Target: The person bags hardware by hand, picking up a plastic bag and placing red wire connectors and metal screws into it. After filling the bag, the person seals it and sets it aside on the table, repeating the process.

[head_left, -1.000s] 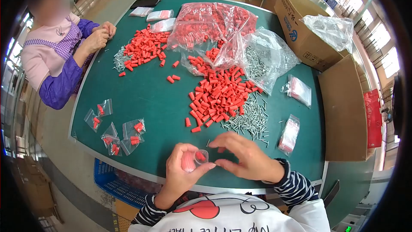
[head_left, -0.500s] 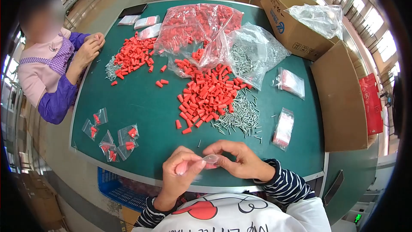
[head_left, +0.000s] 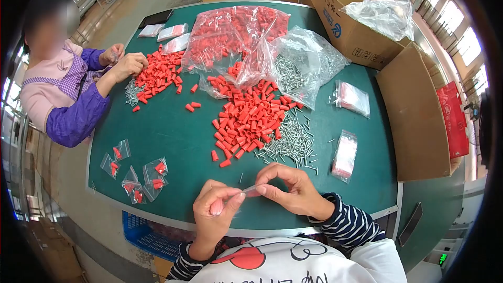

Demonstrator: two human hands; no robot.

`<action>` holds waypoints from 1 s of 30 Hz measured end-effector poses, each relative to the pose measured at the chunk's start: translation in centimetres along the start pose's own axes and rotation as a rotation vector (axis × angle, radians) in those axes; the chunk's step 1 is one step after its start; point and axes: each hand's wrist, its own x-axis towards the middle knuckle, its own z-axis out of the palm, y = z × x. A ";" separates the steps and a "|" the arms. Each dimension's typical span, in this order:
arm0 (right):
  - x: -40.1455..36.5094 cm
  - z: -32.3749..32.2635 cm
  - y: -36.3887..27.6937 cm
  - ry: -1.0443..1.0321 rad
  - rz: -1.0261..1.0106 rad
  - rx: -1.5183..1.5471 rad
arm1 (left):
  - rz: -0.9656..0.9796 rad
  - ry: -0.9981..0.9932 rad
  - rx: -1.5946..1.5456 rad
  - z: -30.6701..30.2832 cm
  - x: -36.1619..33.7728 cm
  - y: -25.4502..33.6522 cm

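Note:
Near the front edge of the table, my left hand (head_left: pixel 215 210) is closed on a small clear zip bag (head_left: pixel 251 191). A pinkish shape shows under its fingers; I cannot make out whether it lies in the bag. My right hand (head_left: pixel 293 191) pinches the same bag along its upper edge, so the bag spans both hands. Just beyond them lies a single screw (head_left: pixel 241 177). Farther off is a pile of red tapered plastic caps (head_left: pixel 246 123), touching a heap of silver screws (head_left: pixel 293 144) on its right.
Several filled zip bags (head_left: pixel 153 178) lie at left. Stacks of flat bags (head_left: pixel 344 156) lie at right, beside cardboard boxes (head_left: pixel 414 120). Large plastic sacks (head_left: pixel 236 31) of caps and screws stand at the back. A co-worker (head_left: pixel 68 84) reaches over another cap pile (head_left: pixel 160 76).
My two hands still hold the bag, its edge now flatter and pulled straighter between my fingers. The co-worker's hands have moved apart, one reaching onto the cap pile.

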 end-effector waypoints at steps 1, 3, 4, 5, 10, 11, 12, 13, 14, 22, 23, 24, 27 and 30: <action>0.0 0.0 0.0 -0.003 0.005 -0.014 | 0.005 -0.004 -0.004 0.0 0.0 -0.1; 0.1 0.1 -0.1 -0.003 0.003 -0.055 | -0.003 -0.019 0.026 -0.2 -0.1 0.3; 0.1 0.1 -0.1 0.001 -0.005 -0.083 | -0.008 -0.027 0.041 -0.2 -0.2 0.4; 0.2 0.2 -0.2 0.003 -0.012 -0.111 | 0.001 -0.043 0.070 -0.2 -0.2 0.5; 0.6 0.1 0.2 -0.063 -0.094 -0.267 | 0.039 -0.100 0.243 -0.8 0.5 1.6; 0.7 0.2 0.0 -0.076 -0.128 -0.313 | 0.051 -0.098 0.234 -1.2 0.3 1.5; 0.9 0.4 -0.3 -0.126 -0.135 -0.331 | 0.066 -0.100 0.218 -1.3 0.3 1.3; 1.1 0.7 -0.2 -0.134 -0.138 -0.311 | 0.084 -0.107 0.198 -1.4 0.3 1.1; 1.2 1.1 -0.1 -0.138 -0.140 -0.293 | 0.046 -0.107 0.188 -1.7 0.4 1.4; 5.2 5.0 0.6 -0.181 -0.488 -0.965 | 0.028 0.210 0.522 -7.8 -0.4 1.1; 5.9 5.2 0.8 -0.184 -0.518 -1.078 | -0.016 0.286 0.535 -8.9 -0.5 0.9; 6.6 5.2 2.0 -0.248 -0.511 -1.136 | -0.017 0.324 0.559 -10.1 -0.6 0.5; 8.3 4.2 3.6 -0.229 -0.542 -1.216 | -0.019 0.452 0.661 -12.7 -0.4 -0.6; 9.4 2.0 4.3 -0.180 -0.546 -1.376 | 0.020 0.563 0.833 -13.5 -0.1 -0.6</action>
